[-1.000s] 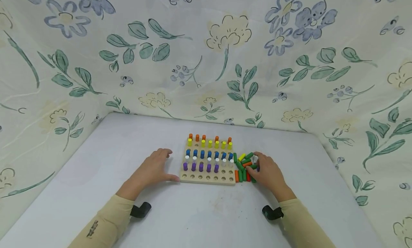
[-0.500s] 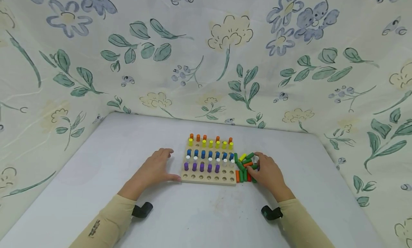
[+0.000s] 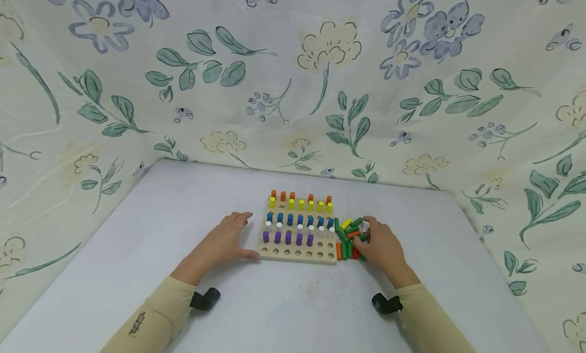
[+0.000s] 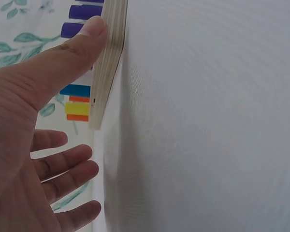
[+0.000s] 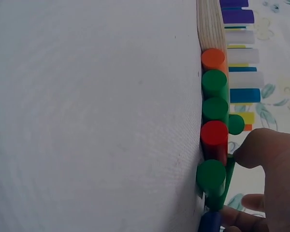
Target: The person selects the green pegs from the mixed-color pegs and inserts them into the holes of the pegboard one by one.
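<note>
Crowding right side of pale wooden pegboard (image 3: 297, 260) on white table (image 3: 293, 312), head view: loose pegs (image 3: 343, 236), right hand (image 3: 383, 248) blocking some; pinching one? Can't tell. Board's upright rows: orange, yellow, blue, white, purple. Left wrist: left hand (image 4: 19, 145) relaxed, fingers apart, thumb against board. Right wrist: red peg (image 5: 214, 134) between greens.
</note>
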The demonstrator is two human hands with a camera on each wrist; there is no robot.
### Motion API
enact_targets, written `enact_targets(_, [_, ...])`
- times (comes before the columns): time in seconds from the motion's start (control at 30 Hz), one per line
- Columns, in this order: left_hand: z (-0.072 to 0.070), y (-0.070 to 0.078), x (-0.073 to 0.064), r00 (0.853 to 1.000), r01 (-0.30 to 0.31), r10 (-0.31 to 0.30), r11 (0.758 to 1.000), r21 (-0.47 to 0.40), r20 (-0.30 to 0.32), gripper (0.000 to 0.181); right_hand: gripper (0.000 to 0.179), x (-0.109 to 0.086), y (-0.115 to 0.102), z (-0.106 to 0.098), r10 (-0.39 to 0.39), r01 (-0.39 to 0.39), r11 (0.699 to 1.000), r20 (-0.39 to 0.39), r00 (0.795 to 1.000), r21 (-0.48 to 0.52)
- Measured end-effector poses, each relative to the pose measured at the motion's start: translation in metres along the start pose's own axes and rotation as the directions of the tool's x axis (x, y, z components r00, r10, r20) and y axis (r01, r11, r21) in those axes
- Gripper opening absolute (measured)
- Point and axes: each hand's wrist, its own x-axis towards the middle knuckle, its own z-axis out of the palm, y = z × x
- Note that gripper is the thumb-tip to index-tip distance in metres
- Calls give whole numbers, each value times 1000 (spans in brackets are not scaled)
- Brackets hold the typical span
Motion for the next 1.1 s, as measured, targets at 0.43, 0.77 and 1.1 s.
enact_targets(0.43, [1, -1, -1, 998, -48, 48, 999, -13, 50, 103, 66, -2, 0, -1, -5, 6, 1000, -32, 999, 20])
enact_targets(0.77, [1, 1, -2, 994, -79, 79, 997, -5, 73, 92, 62, -6, -1, 0, -8, 10, 999, -56, 998, 46])
enact_targets(1.1, [2, 0, -3, 991, -103, 101, 995, 18, 84, 85, 56, -9, 0, -1, 15, -10, 997, -69, 998, 79])
